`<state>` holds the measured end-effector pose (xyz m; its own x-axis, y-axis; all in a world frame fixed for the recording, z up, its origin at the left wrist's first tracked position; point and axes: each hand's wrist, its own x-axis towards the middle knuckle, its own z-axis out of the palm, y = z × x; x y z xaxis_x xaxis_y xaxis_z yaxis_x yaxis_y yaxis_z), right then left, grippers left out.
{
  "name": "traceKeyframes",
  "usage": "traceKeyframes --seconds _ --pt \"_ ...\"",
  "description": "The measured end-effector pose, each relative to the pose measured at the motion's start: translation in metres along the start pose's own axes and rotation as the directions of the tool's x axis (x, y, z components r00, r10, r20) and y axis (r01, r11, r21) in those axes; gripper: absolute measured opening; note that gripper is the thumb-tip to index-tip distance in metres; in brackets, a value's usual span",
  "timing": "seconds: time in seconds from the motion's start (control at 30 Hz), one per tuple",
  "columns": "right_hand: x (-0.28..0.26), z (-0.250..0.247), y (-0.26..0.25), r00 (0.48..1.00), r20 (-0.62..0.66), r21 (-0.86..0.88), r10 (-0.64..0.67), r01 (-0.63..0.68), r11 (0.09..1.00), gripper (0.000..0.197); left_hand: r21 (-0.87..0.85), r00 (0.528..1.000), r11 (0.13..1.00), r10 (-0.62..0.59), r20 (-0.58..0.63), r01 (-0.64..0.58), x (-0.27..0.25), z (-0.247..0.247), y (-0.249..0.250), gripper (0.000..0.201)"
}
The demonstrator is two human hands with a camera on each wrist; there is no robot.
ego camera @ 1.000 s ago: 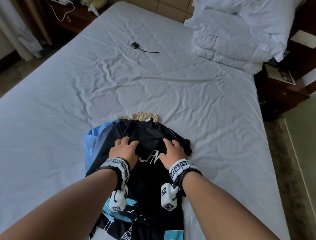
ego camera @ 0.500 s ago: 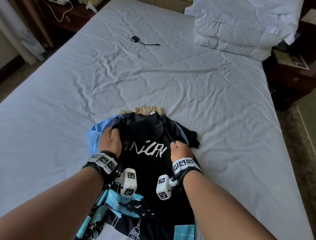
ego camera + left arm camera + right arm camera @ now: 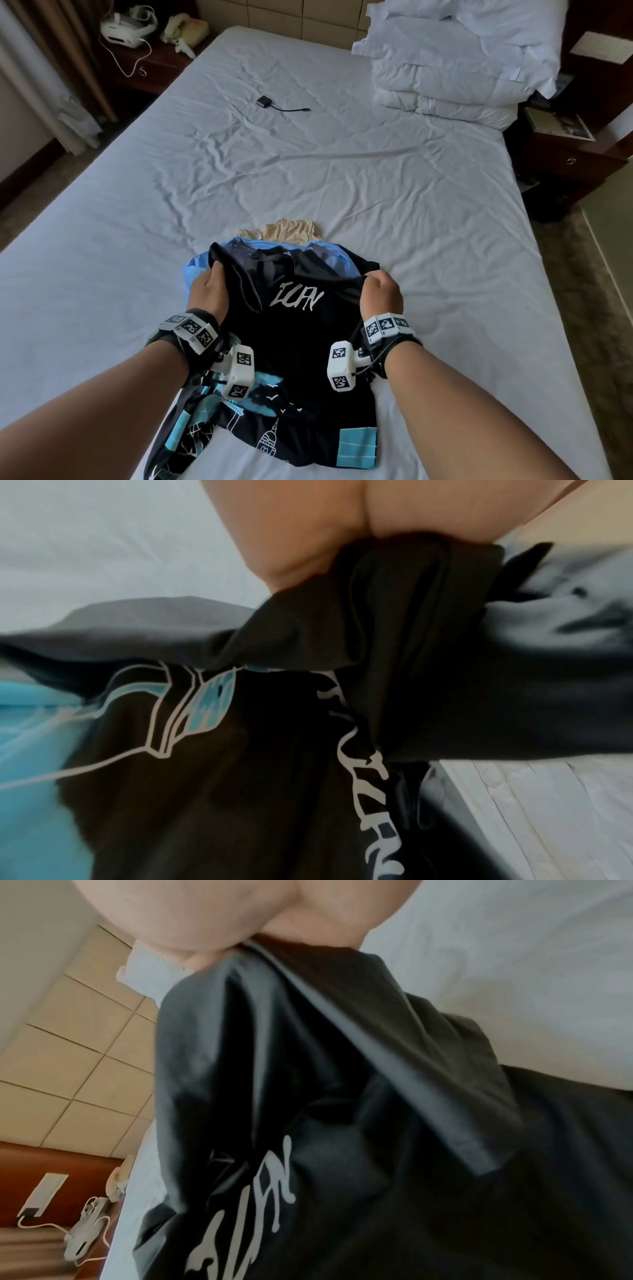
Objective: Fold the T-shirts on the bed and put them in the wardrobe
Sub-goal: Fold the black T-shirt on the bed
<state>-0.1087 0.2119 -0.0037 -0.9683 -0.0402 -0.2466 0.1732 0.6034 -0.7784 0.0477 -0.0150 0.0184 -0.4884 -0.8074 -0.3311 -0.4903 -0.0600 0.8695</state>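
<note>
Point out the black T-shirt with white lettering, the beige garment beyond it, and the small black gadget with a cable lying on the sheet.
black T-shirt (image 3: 301, 329): head view, chest panel just below the lettering.
beige garment (image 3: 284, 229): head view, its exposed far edge.
black gadget (image 3: 264, 101): head view, the square body, not the cable.

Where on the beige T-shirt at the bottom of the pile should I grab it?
Take the beige T-shirt by its far edge, the only part poking out beyond the light blue T-shirt, coming from the headboard side; the rest lies buried.

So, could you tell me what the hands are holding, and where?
Both hold the black T-shirt: left hand and right hand grip its upper corners.
</note>
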Motion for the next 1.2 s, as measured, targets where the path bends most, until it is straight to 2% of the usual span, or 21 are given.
traceKeyframes --seconds 0.07,0.13,0.17,0.23,0.33,0.37,0.4,0.5,0.6,0.73,0.87,1.03,1.2 --pt "-0.002 -0.011 0.014 0.999 0.016 -0.018 -0.044 0.044 0.999 0.026 0.012 0.997 0.999 -0.041 0.068 0.041 -0.010 0.004 0.002 0.045" --pt "-0.005 -0.023 0.032 0.987 0.131 -0.167 -0.088 0.109 0.980 0.040 -0.009 0.990 0.996 -0.086 0.108 0.088 -0.014 0.012 0.001 0.051" --pt "-0.006 -0.029 0.042 0.972 0.213 -0.279 -0.100 0.159 0.947 0.048 -0.075 0.980 0.986 -0.139 0.144 0.151 -0.018 0.017 0.000 0.063" --pt "-0.007 -0.041 0.063 0.930 0.353 -0.468 -0.102 0.270 0.842 0.058 -0.245 0.957 0.934 -0.216 0.192 0.260 -0.014 0.027 -0.015 0.082" --pt "-0.004 -0.058 0.093 0.889 0.454 -0.658 -0.056 0.377 0.652 0.038 -0.313 0.898 0.885 -0.212 0.386 0.344 -0.027 0.036 -0.023 0.084" --pt "-0.002 -0.063 0.103 0.896 0.441 -0.707 -0.044 0.377 0.598 0.032 -0.316 0.879 0.879 -0.203 0.431 0.357 -0.039 0.037 -0.018 0.082" --pt "0.001 -0.069 0.112 0.916 0.399 -0.738 -0.035 0.343 0.581 0.029 -0.317 0.872 0.887 -0.167 0.460 0.337 -0.044 0.039 -0.019 0.077" --pt "0.012 -0.095 0.139 0.978 0.203 -0.733 0.048 0.120 0.670 0.028 -0.244 0.876 0.944 -0.083 0.475 0.223 -0.062 0.048 -0.020 0.044" --pt "0.025 -0.127 0.164 0.986 0.075 -0.688 0.147 -0.056 0.724 0.026 -0.161 0.899 0.975 -0.070 0.431 0.153 -0.073 0.065 -0.019 0.010" --pt "0.040 -0.168 0.194 0.970 -0.064 -0.632 0.233 -0.220 0.743 0.022 -0.200 0.904 0.968 -0.056 0.424 0.154 -0.082 0.100 -0.013 0.015" --pt "0.053 -0.208 0.215 0.959 -0.138 -0.608 0.249 -0.280 0.742 0.031 -0.252 0.905 0.958 -0.017 0.425 0.136 -0.089 0.139 -0.016 0.020" --pt "0.083 -0.250 0.225 0.950 -0.273 -0.610 0.151 -0.292 0.737 0.024 -0.337 0.891 0.927 0.007 0.454 0.165 -0.086 0.184 -0.021 0.019" --pt "0.120 -0.264 0.218 0.941 -0.338 -0.587 0.012 -0.221 0.779 0.029 -0.479 0.932 0.859 0.005 0.363 0.182 -0.064 0.207 -0.016 0.018"
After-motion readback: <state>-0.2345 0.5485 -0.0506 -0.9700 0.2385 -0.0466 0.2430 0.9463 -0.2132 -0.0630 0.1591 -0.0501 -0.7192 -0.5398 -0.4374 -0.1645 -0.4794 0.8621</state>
